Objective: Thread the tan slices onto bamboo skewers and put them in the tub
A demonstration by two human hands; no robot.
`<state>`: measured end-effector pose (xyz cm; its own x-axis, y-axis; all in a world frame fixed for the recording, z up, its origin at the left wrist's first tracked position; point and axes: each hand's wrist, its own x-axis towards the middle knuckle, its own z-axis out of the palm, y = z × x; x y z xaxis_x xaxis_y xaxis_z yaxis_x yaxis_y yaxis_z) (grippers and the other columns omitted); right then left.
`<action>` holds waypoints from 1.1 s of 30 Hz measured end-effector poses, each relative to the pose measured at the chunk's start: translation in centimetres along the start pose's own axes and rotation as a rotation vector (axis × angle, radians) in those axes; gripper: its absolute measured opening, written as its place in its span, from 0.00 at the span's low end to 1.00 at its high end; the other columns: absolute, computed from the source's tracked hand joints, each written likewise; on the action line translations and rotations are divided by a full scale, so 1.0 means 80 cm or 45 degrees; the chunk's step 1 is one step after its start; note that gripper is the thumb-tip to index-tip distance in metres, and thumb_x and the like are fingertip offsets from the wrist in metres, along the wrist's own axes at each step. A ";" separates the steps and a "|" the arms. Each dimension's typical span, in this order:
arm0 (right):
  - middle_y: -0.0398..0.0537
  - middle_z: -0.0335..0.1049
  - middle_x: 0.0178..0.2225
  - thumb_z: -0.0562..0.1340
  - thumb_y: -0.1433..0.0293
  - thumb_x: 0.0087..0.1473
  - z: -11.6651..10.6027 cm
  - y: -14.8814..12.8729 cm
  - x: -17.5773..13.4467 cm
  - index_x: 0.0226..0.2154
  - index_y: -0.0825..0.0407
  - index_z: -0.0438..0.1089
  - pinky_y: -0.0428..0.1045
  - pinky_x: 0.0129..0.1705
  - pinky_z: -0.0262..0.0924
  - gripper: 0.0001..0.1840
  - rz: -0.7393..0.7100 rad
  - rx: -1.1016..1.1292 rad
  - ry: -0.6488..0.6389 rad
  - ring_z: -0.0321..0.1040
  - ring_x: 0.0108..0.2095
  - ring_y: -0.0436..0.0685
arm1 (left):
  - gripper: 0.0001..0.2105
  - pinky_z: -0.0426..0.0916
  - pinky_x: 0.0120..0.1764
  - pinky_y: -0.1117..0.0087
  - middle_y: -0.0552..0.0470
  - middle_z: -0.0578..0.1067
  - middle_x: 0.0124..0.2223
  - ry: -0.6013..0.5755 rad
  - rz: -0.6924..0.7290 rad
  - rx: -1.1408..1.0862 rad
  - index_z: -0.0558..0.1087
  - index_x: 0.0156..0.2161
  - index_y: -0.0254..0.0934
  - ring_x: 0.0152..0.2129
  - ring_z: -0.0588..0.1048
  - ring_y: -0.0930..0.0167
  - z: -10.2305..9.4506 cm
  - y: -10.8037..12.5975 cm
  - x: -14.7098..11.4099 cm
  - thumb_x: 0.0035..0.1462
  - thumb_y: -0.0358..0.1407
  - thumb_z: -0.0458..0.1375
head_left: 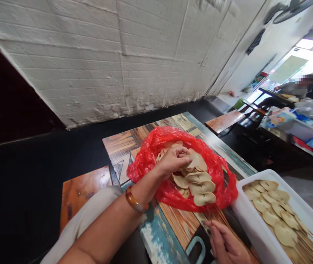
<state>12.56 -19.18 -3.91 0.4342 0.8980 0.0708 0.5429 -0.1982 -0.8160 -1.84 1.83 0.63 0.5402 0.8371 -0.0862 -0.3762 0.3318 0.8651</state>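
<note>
Slices (202, 187) seemed mid-skewering.
Left hand (177, 158) pinched top slice (197, 160); right hand (226, 242) gripped stick (208, 215); pushing slice down seemed due.

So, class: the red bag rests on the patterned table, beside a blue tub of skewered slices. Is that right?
Blue is wrong: the head view shows the red bag resting on the patterned table, beside a white tub of skewered slices.
</note>
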 end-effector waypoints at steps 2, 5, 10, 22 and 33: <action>0.48 0.75 0.22 0.56 0.53 0.48 0.000 0.004 0.000 0.30 0.47 0.75 0.45 0.12 0.58 0.19 -0.008 0.011 -0.009 0.65 0.15 0.52 | 0.15 0.61 0.23 0.77 0.55 0.71 0.23 0.005 -0.006 0.022 0.68 0.32 0.32 0.19 0.69 0.77 0.001 -0.001 0.001 0.37 0.36 0.65; 0.49 0.76 0.28 0.57 0.55 0.48 0.002 0.010 0.000 0.32 0.47 0.75 0.44 0.11 0.57 0.16 0.020 0.068 0.015 0.68 0.17 0.53 | 0.15 0.61 0.24 0.78 0.54 0.71 0.24 -0.016 -0.024 0.037 0.68 0.32 0.32 0.19 0.69 0.77 0.001 0.000 0.001 0.37 0.36 0.65; 0.47 0.76 0.27 0.59 0.57 0.46 0.003 0.015 0.001 0.31 0.46 0.75 0.45 0.10 0.57 0.14 0.018 0.090 0.029 0.69 0.19 0.54 | 0.14 0.58 0.22 0.80 0.56 0.70 0.23 -0.003 -0.030 0.073 0.68 0.31 0.32 0.17 0.66 0.80 0.004 0.004 -0.002 0.38 0.35 0.64; 0.43 0.69 0.14 0.58 0.55 0.47 0.003 0.006 0.004 0.32 0.45 0.75 0.45 0.10 0.57 0.16 0.030 0.083 0.003 0.66 0.14 0.54 | 0.13 0.55 0.22 0.78 0.56 0.69 0.21 -0.020 0.017 0.230 0.70 0.30 0.32 0.17 0.64 0.80 0.006 0.007 -0.004 0.38 0.38 0.63; 0.47 0.76 0.25 0.60 0.57 0.46 0.003 0.001 0.003 0.30 0.50 0.75 0.40 0.10 0.56 0.15 0.021 0.153 0.045 0.73 0.25 0.54 | 0.14 0.54 0.20 0.79 0.57 0.66 0.21 -0.015 0.032 0.318 0.68 0.30 0.31 0.16 0.63 0.81 0.006 0.008 -0.003 0.39 0.38 0.63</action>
<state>12.56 -18.87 -4.07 0.4684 0.8803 0.0749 0.4464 -0.1627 -0.8799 -1.88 1.61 1.41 0.5421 0.8383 -0.0588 -0.1929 0.1922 0.9622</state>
